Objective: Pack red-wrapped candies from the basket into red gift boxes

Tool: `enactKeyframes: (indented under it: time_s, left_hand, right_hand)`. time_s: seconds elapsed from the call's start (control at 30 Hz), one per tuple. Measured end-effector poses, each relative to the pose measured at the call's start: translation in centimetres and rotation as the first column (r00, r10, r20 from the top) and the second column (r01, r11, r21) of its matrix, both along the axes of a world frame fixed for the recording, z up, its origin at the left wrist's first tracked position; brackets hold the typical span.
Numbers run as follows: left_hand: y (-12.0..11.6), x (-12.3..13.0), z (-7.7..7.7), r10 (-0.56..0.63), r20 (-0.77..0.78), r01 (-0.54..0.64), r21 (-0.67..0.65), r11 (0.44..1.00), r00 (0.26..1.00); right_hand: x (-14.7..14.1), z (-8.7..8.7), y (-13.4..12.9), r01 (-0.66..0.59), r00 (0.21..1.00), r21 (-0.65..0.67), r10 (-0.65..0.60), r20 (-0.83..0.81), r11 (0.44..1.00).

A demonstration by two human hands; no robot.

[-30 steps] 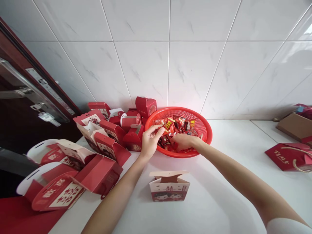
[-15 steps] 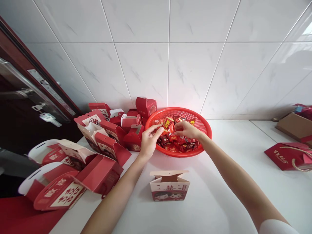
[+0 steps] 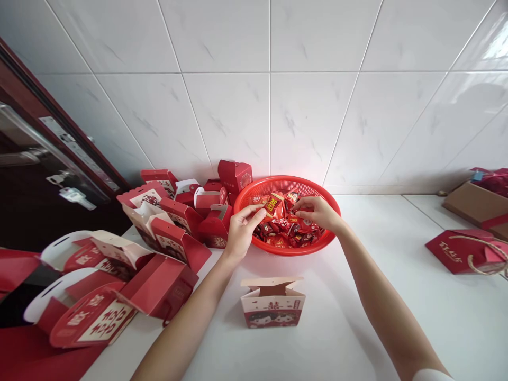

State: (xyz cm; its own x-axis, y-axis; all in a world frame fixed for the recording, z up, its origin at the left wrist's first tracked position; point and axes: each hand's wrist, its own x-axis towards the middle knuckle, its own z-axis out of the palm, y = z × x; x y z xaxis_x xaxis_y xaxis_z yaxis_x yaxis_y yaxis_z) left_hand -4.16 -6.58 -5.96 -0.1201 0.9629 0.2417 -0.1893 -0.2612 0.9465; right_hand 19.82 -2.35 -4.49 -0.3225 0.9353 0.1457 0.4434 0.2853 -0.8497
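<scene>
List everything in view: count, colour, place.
Oval perforated plastic basket: one, red, centre.
Wrapped packets: many, mostly red, in basket.
Open cardboard box: one, cream and red, front centre.
Cardboard gift boxes: over ten, red and cream, left.
Rope-handled box: one, red, right.
Open carton: one, brown, far right.
Door with keys: one, dark, left.
Tiled wall: one, white, behind.
Smooth counter: one, white, beneath.
Left hand: one, bare, pinching packet.
Right hand: one, bare, over basket.

Red basket [image 3: 293, 251]; red/yel. pkt [image 3: 273, 205]; near box [image 3: 273, 308] cream over dk red; tiles [image 3: 311, 119] wht, gry-veined.

A tiled wall [image 3: 309, 121] and door [image 3: 24, 206] with keys [image 3: 76, 197] suggest a home.
</scene>
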Motion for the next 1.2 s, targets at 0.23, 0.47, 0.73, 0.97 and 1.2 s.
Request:
enactKeyframes:
  time_s: [0.23, 0.47, 0.73, 0.97, 1.2]
  left_hand:
    - [0.3, -0.2, -0.1, -0.011, 0.073, 0.013, -0.031, 0.999, 0.997]
    - [0.3, -0.1, -0.1, 0.004, 0.071, -0.002, -0.039, 0.999, 0.997]
    - [0.4, -0.2, -0.2, -0.008, 0.061, 0.009, -0.029, 1.000, 0.998]
    - [0.3, -0.2, -0.2, -0.024, 0.029, 0.024, -0.019, 1.000, 0.999]
    - [0.3, -0.2, -0.3, -0.023, 0.026, 0.023, -0.008, 1.000, 0.999]
  right_hand:
    - [0.4, 0.5, 0.1, -0.137, 0.936, -0.031, 0.140, 0.323, 0.990]
    - [0.0, 0.2, 0.7, -0.173, 0.943, -0.015, 0.170, 0.286, 0.985]
    - [0.1, -0.2, 0.5, -0.155, 0.984, 0.020, 0.152, 0.092, 0.988]
    - [0.3, 0.2, -0.1, -0.084, 0.996, 0.051, 0.082, 0.026, 0.995]
    - [0.3, 0.8, 0.0, -0.071, 0.848, 0.045, 0.036, 0.529, 0.996]
